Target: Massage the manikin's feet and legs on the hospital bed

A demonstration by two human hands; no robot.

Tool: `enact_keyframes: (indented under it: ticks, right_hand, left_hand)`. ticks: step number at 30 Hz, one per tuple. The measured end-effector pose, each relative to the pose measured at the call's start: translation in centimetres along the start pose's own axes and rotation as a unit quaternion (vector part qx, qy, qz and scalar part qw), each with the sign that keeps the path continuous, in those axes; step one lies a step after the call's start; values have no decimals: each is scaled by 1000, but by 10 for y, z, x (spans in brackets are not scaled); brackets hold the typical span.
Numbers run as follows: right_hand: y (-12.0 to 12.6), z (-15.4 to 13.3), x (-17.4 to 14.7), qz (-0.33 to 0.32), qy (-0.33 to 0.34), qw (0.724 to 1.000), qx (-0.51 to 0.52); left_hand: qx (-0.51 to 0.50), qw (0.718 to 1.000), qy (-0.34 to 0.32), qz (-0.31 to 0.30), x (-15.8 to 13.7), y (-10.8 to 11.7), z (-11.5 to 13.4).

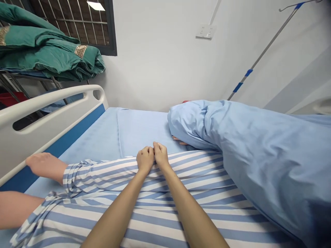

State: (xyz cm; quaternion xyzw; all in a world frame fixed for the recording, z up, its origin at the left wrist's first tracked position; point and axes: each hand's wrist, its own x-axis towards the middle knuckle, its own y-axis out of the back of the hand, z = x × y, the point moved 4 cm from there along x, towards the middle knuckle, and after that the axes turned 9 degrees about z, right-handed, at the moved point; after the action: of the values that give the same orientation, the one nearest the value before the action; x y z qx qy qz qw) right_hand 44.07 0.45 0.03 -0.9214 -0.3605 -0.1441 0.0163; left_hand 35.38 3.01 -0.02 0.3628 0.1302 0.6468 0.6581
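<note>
A person lies on the bed in blue-and-white striped trousers (103,177), bare feet toward the left. Both my arms reach across the near leg to the far one. My left hand (145,159) is closed on the trouser cloth at the far leg, around the knee or thigh. Right beside it, almost touching, my right hand (160,154) is closed on the same cloth with the thumb side up. My fingertips are partly hidden. A light blue quilt (258,148) is folded back over the person's upper body, and the fingers of the person's hand (179,140) show under its edge.
A white bed rail (59,103) rises at the foot end. Beyond it, green folded bedding (57,57) lies on a rack below a barred window (77,20). A pole with blue clamps (266,50) and a wall socket (205,31) are at the back.
</note>
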Motion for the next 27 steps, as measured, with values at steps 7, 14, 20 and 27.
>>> enact_keyframes:
  ticks: [7, 14, 20, 27]
  right_hand:
    - [15, -23, 12, -60, 88, 982, -155]
    - [49, -14, 10, -31, 113, 977, -177]
    - [53, -9, 15, -23, 71, 991, -113]
    - [60, -7, 24, 7, 28, 1000, -7]
  left_hand:
    - [72, 997, 0, -13, -1, 0, 3]
    - [85, 996, -15, -11, -6, -4, 4]
    - [19, 1000, -7, -16, 5, -4, 17]
    - [-127, 992, 1, -11, -1, -27, 60]
